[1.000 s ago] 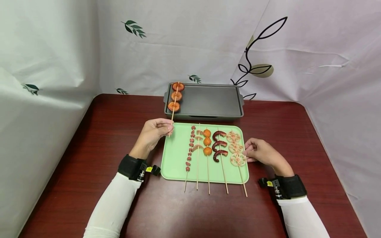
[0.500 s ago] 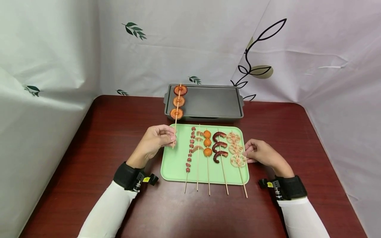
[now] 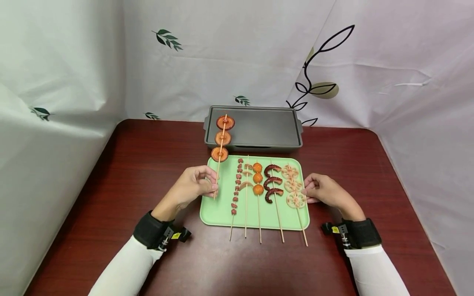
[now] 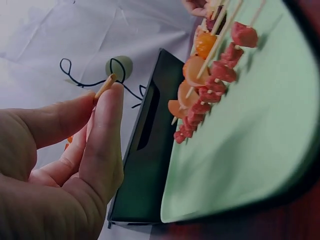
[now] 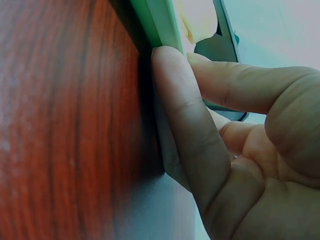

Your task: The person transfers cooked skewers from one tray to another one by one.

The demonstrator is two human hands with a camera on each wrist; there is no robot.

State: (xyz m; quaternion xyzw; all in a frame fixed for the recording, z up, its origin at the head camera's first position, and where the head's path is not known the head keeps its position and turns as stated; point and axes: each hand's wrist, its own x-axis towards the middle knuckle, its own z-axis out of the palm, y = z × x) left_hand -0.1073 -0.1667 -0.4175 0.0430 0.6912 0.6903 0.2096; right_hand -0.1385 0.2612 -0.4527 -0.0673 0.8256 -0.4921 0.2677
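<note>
Counter (image 3: pixel 148 156) under both my hands, dark red wood. Grey pan (image 3: pixel 266 127) sits beyond my grips, touching the far edge of the green tray (image 3: pixel 218 205) between them. My right grip (image 3: pixel 326 191): fingers curled, pressed against the tray's right rim, holding it. My left grip (image 3: pixel 190 187): thumb and fingers pinching the low end of the skewer (image 3: pixel 221 142). Skewer runs away from that grip, three orange-red rounds on it, far two over the pan, near one at the tray's far-left corner. Five more skewers (image 3: pixel 259 185) lie on the tray between my grips.
</note>
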